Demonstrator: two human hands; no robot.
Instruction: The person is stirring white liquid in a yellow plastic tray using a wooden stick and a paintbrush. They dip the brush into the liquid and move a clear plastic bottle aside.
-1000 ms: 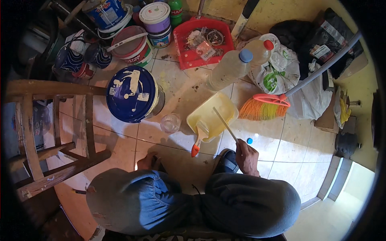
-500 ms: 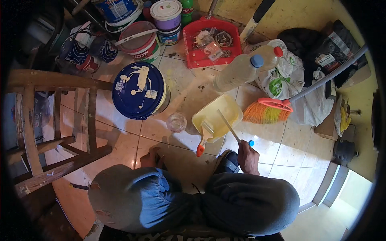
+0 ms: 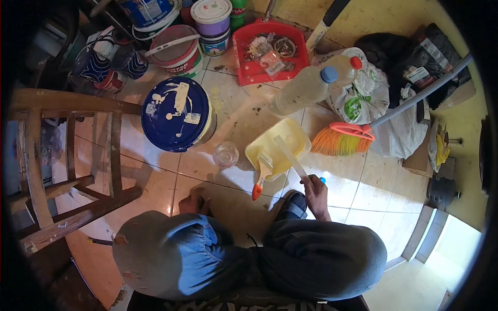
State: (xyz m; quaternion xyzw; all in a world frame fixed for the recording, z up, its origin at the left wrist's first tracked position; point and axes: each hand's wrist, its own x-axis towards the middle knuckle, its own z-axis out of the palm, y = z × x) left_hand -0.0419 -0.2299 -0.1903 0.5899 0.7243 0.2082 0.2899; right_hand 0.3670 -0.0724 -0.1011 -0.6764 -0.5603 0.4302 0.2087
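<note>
My right hand [image 3: 315,196] is closed round the lower end of a flat pale stick [image 3: 291,158]. The stick's far end reaches over a cream paint tray [image 3: 253,151] smeared with yellowish paint. A paintbrush [image 3: 261,179] with an orange-tipped handle leans on the tray's near left edge, its bristles inside. My left hand [image 3: 191,202] is low by my left foot, fingers loosely bent and apart, with nothing visible in it; part of it is hidden behind my knee. Left of the tray stands a small clear jar [image 3: 225,154].
A blue-lidded paint bucket [image 3: 177,115] stands beyond the jar. Farther off are a red dustpan [image 3: 270,75] with debris, large plastic bottles [image 3: 301,92], an orange broom [image 3: 342,140] and plastic bags [image 3: 372,96]. A wooden chair [image 3: 72,109] is at the left, with several paint pails [image 3: 174,52] behind.
My right hand has turned the stick so its broad face shows, and its far end has shifted slightly left. My left hand has moved a little. The whole view has shifted slightly.
</note>
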